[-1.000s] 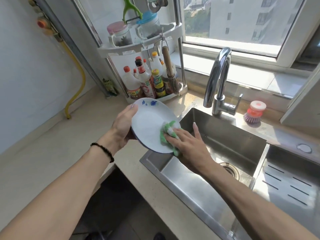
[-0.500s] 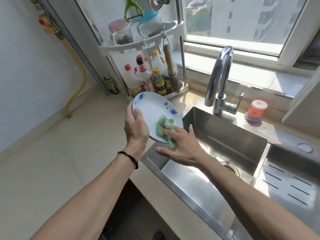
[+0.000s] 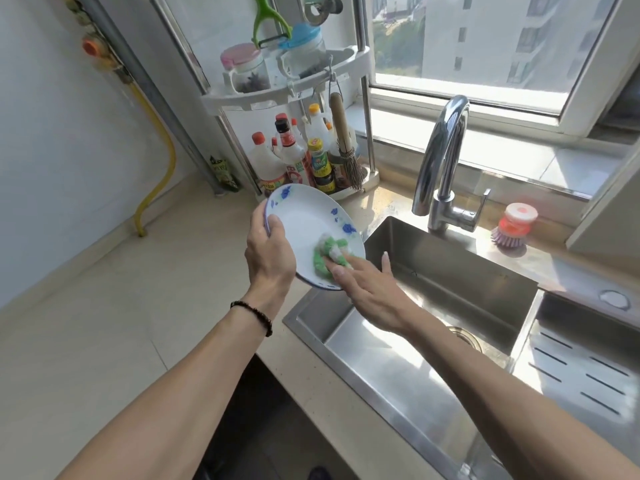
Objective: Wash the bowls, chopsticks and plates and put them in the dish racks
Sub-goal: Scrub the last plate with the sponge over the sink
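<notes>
- So far, judging only by what lies before us, we are in the middle of washing one plate (image 3: 311, 226); it is soaped but not rinsed, and no water runs from the tap (image 3: 441, 161).
- Nearest to us, at about 6 o'clock, our two forearms reach up toward the middle of the view; a dark bead bracelet (image 3: 254, 313) sits on our left wrist.
- Our left hand (image 3: 268, 252) grips the plate by its rim at 9 o'clock, thumb on the face and the other fingers hidden behind, clamped on the edge.
- Our right hand (image 3: 367, 289) presses a green cloth (image 3: 329, 252) against the plate's face near its 5 o'clock edge, fingers straight and slightly spread, not curled round the cloth.
- We hold the plate tilted, over the counter and the near-left corner of the sink (image 3: 450, 306), touching neither.
- The sink basin shows no other bowls, chopsticks or plates, so we cannot tell how many are left or done.
- At 3 o'clock lies a slotted steel draining tray (image 3: 581, 368), bare as far as we can see; no dish rack shows itself plainly.
- Farther off, at 2 o'clock, a red brush (image 3: 512, 225) rests by the tap; at 12 o'clock stands a corner shelf (image 3: 287, 95) with bottles (image 3: 294, 157).
- What is left, in our judgement: finish scrubbing, rinse, then rack this plate.
</notes>
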Motion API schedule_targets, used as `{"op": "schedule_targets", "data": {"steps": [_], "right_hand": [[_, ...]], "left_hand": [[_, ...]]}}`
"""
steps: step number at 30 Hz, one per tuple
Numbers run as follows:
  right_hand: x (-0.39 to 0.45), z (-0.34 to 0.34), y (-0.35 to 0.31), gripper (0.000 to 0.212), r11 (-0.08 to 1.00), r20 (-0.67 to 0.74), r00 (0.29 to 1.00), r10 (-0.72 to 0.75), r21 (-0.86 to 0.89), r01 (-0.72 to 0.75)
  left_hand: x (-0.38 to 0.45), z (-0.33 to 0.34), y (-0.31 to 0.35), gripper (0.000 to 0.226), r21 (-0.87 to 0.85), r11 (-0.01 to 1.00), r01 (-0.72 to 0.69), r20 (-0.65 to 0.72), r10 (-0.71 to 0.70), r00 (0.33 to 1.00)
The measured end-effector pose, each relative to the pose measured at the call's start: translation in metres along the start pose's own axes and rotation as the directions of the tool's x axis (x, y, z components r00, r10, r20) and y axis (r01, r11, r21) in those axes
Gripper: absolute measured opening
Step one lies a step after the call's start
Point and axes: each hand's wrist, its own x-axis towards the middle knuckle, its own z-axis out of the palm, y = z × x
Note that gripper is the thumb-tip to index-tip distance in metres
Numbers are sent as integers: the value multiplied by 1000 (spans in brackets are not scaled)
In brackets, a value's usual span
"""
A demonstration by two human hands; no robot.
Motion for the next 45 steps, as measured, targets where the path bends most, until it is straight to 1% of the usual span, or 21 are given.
{"op": "schedule_targets", "data": {"steps": [4, 6, 9, 12, 16, 19, 21, 23, 26, 28, 30, 34, 36, 37, 39, 40, 41, 42, 43, 44, 45], "right_hand": [[-4, -2, 6, 78, 990, 73, 996, -55, -123, 64], [3, -12, 10, 75, 973, 89, 995, -56, -218, 74], [29, -34, 14, 74, 911, 27, 999, -26, -412, 35], [43, -43, 15, 80, 847, 66, 995, -74, -522, 98], [19, -39, 20, 110, 873, 103, 993, -65, -477, 107], [-9, -17, -5, 103, 936, 166, 975, -145, -296, 189], [-11, -5, -20, 97, 953, 196, 963, -188, -200, 227], [0, -5, -25, 90, 953, 191, 958, -212, -177, 246], [20, -24, -10, 81, 923, 174, 962, -211, -288, 254], [25, -36, 6, 84, 895, 154, 973, -171, -389, 219], [22, -43, 18, 88, 890, 141, 982, -127, -421, 176], [-7, -30, 25, 94, 942, 161, 985, -59, -318, 109], [-16, -23, 28, 82, 893, 128, 988, -87, -429, 135], [-17, -18, 31, 62, 820, 74, 983, -167, -544, 180], [-14, -16, 37, 25, 700, -66, 926, -373, -675, 234], [-12, -18, 40, 17, 690, -116, 888, -446, -677, 258], [-12, -21, 39, 18, 683, -133, 858, -496, -670, 291], [-11, -25, 37, 21, 670, -129, 836, -533, -668, 324], [-10, -29, 35, 20, 646, -100, 822, -560, -674, 358], [-10, -31, 33, 13, 625, -60, 818, -572, -678, 387], [-9, -34, 31, 7, 603, -34, 815, -579, -690, 400]], "left_hand": [[0, -10, -3, 35, -49, 997, 66, 29, -64, 998], [2, -17, -4, 29, -101, 980, 170, 129, -156, 979], [-2, -23, -1, 30, -113, 938, 329, 349, -272, 897], [-5, -24, 1, 34, -146, 924, 354, 371, -280, 885], [4, -28, 7, 30, -143, 933, 330, 241, -290, 926], [9, -26, 5, 31, -132, 937, 324, 189, -297, 936], [7, -21, 5, 31, -129, 928, 349, 257, -308, 916], [3, -17, 7, 32, -97, 911, 400, 397, -333, 855], [-3, -20, 8, 34, -60, 876, 479, 552, -371, 747], [-3, -23, 3, 35, -33, 877, 479, 584, -372, 722], [-2, -25, 1, 36, -48, 891, 451, 526, -361, 770], [10, -23, -3, 33, -89, 910, 406, 277, -369, 887], [15, -22, -6, 32, -106, 902, 419, 260, -382, 887], [17, -22, -9, 32, -104, 889, 446, 298, -400, 867], [19, -21, -12, 31, -90, 860, 502, 419, -425, 802], [20, -21, -15, 30, -22, 872, 488, 426, -434, 794], [21, -20, -18, 32, 143, 918, 371, 400, -396, 826], [23, -21, -22, 37, 413, 900, 139, 362, -302, 882], [23, -24, -27, 46, 641, 761, -102, 364, -185, 913], [20, -27, -33, 60, 716, 628, -305, 457, -91, 885], [13, -29, -36, 75, 678, 564, -471, 603, -61, 796]]}}
